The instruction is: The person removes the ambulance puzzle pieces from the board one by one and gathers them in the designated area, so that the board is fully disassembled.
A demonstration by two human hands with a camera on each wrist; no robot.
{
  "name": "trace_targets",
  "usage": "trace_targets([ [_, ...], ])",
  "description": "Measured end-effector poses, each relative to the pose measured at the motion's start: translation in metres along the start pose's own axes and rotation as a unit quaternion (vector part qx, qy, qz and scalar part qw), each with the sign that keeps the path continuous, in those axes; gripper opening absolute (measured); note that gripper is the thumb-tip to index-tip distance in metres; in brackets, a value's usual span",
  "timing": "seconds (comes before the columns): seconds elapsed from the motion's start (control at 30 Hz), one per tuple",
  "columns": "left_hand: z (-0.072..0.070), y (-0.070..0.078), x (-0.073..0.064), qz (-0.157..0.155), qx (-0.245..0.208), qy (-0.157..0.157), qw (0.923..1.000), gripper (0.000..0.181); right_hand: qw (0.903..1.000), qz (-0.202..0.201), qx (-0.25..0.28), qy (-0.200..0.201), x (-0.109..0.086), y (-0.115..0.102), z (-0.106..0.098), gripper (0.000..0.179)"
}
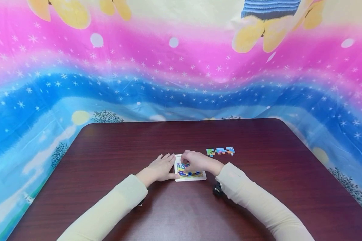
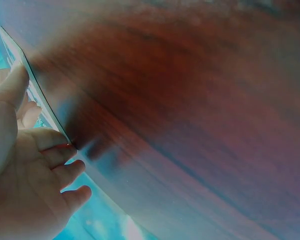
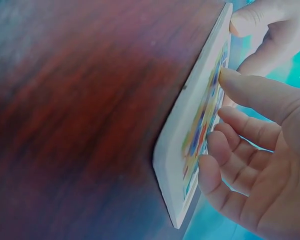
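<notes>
We find the white-framed puzzle board [image 1: 190, 179] lying flat on the dark red-brown bench [image 1: 138, 137], between our two hands, its longer side running left to right as seen from the head. The cartoon vehicle [image 1: 184, 173] pictured on it stands upright to us, wheels along the edge nearest us, with what look like eyes at its left end, so it faces left. Any lettering on the print is too small for us to tell. We count one board and, well apart beyond its right side, three puzzle pieces [image 1: 220, 151] set in a row that also runs left to right. Our left hand [image 1: 161, 168] is relaxed, its fingers spread and straight beside the frame, its thumb touching the left edge near the lower corner. Our right hand [image 1: 198, 161] arches over the picture with bent fingers, the tips down at its surface; we cannot tell whether they pinch a piece. Two wheels of the vehicle show below that hand.
</notes>
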State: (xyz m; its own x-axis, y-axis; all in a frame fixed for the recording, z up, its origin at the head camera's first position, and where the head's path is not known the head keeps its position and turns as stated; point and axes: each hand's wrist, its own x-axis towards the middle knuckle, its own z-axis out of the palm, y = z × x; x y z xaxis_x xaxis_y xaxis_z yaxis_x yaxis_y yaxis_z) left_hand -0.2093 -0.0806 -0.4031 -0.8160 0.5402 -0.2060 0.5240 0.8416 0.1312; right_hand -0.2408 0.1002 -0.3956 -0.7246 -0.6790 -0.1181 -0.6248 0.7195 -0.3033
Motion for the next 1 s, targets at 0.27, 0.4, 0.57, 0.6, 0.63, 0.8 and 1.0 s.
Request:
trace_targets([
  [0.27, 0.0008, -0.0003, 0.0004, 0.002, 0.003, 0.001, 1.0000, 0.080, 0.9998, 0.013, 0.017, -0.005, 0.0003, 0.0012, 0.0004, 0.027],
  [0.4, 0.0000, -0.0002, 0.0004, -0.001, 0.000, -0.003, 1.0000, 0.080, 0.9996, 0.009, 0.028, -0.001, -0.0002, 0.0012, 0.0000, 0.028],
  [0.57, -0.0009, 0.0001, -0.0005, -0.003, -0.001, -0.004, 1.0000, 0.080, 0.9991, 0.009, 0.041, 0.000, -0.0006, 0.0004, -0.0004, 0.028],
  [0.6, -0.0011, 0.0002, -0.0007, -0.004, -0.002, -0.004, 1.0000, 0.080, 0.9991, 0.011, 0.040, -0.001, -0.0004, 0.0004, -0.0004, 0.028],
  [0.63, -0.0011, 0.0002, -0.0008, -0.003, -0.002, -0.004, 1.0000, 0.080, 0.9991, 0.012, 0.041, -0.002, 0.0001, 0.0005, -0.0003, 0.028],
  [0.8, -0.0004, -0.0005, -0.0004, -0.004, -0.001, -0.003, 1.0000, 0.080, 0.9988, 0.015, 0.046, -0.012, 0.0026, 0.0020, -0.0007, 0.028],
  [1.0, -0.0010, 0.0002, -0.0010, -0.003, -0.002, -0.006, 1.0000, 0.080, 0.9989, 0.010, 0.042, -0.016, 0.0060, 0.0048, -0.0001, 0.026],
])
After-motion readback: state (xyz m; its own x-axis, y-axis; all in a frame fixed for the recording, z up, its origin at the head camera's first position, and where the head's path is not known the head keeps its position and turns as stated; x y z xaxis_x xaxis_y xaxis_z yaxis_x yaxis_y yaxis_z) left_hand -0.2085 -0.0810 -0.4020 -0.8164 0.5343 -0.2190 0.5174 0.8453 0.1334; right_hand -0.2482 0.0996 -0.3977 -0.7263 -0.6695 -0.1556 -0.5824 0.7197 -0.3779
